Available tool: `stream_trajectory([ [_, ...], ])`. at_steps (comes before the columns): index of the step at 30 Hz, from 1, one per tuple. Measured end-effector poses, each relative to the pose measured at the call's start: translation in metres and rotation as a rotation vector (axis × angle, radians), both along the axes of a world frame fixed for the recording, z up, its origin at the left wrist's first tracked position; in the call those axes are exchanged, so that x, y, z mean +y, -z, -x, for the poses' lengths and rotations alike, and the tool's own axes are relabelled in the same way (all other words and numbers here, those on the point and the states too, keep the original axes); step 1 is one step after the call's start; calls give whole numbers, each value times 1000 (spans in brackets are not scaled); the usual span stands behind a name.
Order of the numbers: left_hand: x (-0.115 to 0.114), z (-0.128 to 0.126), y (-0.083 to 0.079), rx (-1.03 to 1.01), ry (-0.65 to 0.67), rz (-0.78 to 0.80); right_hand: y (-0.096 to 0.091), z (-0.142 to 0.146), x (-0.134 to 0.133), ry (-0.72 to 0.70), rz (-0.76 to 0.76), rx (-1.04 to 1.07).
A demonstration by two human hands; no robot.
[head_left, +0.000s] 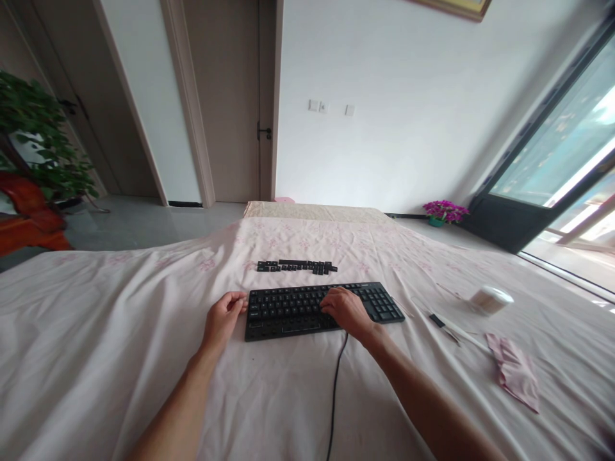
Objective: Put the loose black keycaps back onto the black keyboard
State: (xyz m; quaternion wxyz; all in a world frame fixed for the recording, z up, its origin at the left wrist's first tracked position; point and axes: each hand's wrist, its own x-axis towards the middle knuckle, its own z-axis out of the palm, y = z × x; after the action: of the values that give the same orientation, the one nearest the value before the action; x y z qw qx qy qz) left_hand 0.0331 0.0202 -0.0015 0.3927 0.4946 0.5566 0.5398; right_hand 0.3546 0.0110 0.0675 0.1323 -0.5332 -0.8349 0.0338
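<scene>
A black keyboard (283, 301) lies on the pale flowered cloth, its lower rows bare of keycaps. Above it, loose black keycaps (294, 263), among them one long bar, sit in rows. My left hand (225, 315) is at the keyboard's left edge, thumb and fingertips pinched together; whatever lies between them is too small to make out. Over the right-middle keys, my right hand (346, 310) has its fingers bent down and drawn together. Its fingertips touch the keys, and what they pinch is hidden. A black cable (335, 390) runs from the keyboard toward me.
To the right stand a clear round tub (491, 299) of what look like cotton swabs, a small black-ended brush (437, 320) and a crumpled pink cloth (515, 372). Creases cross the bedspread-like cloth (283, 410). Purple flowers (446, 211) stand on the floor beyond.
</scene>
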Motion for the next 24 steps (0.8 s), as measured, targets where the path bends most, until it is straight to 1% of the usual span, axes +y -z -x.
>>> stream_trajectory([
  [4,1,1,2,4,1,-7,1,0,-2,-4,-3,-10],
  [9,0,0,2,-6,-6,-8,11,2,-11,9,-111,-90],
  [12,-1,0,1,-7,-1,-4,18,3,-14,-17,-173,-158],
  [15,-1,0,2,-8,4,-4,22,3,-16,-41,-197,-193],
  [19,-1,0,2,-3,11,1,23,0,-20,-56,-193,-192],
  [24,-2,0,0,7,5,0,27,-2,-27,-60,-226,-160],
])
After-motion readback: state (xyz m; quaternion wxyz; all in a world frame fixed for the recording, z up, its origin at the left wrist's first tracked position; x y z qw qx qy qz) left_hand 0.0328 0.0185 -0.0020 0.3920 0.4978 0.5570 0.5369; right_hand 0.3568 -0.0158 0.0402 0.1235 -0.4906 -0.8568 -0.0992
